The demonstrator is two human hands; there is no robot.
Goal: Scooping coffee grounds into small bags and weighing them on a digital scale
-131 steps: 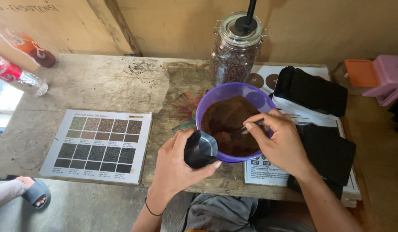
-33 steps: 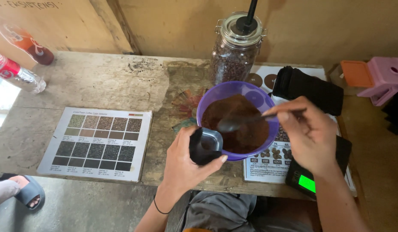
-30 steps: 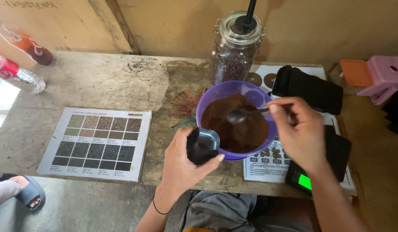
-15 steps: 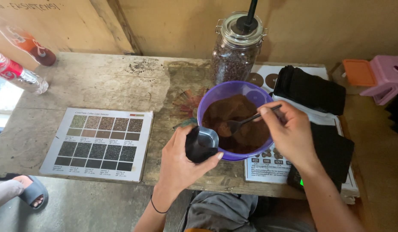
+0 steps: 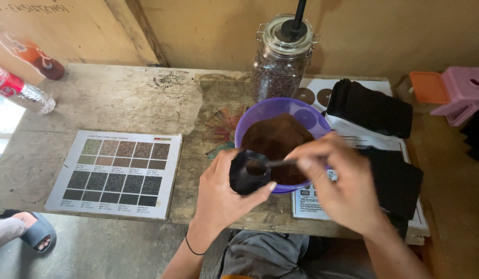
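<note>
A purple bowl (image 5: 280,107) heaped with brown ground coffee sits on the worn wooden table (image 5: 120,98). My left hand (image 5: 221,194) grips a small black pouch (image 5: 245,178) with a silvery open mouth, held against the bowl's near rim. My right hand (image 5: 340,183) holds a dark spoon (image 5: 265,164) by its handle; the spoon's bowl is at the pouch's mouth. A black band circles my left wrist.
A clamp-lid glass jar (image 5: 279,62) of coffee beans stands behind the bowl. A colour chart card (image 5: 118,173) lies at the left, plastic bottles (image 5: 20,88) at the far left. Stacked black pouches (image 5: 376,108) and printed sheets lie at the right, a pink container (image 5: 464,93) beyond. Someone's sandalled foot (image 5: 27,232) shows bottom left.
My right hand dipped the spoon into the coffee, then swung it left and toward me, over to the pouch's mouth. My left hand kept the pouch at the bowl's rim.
</note>
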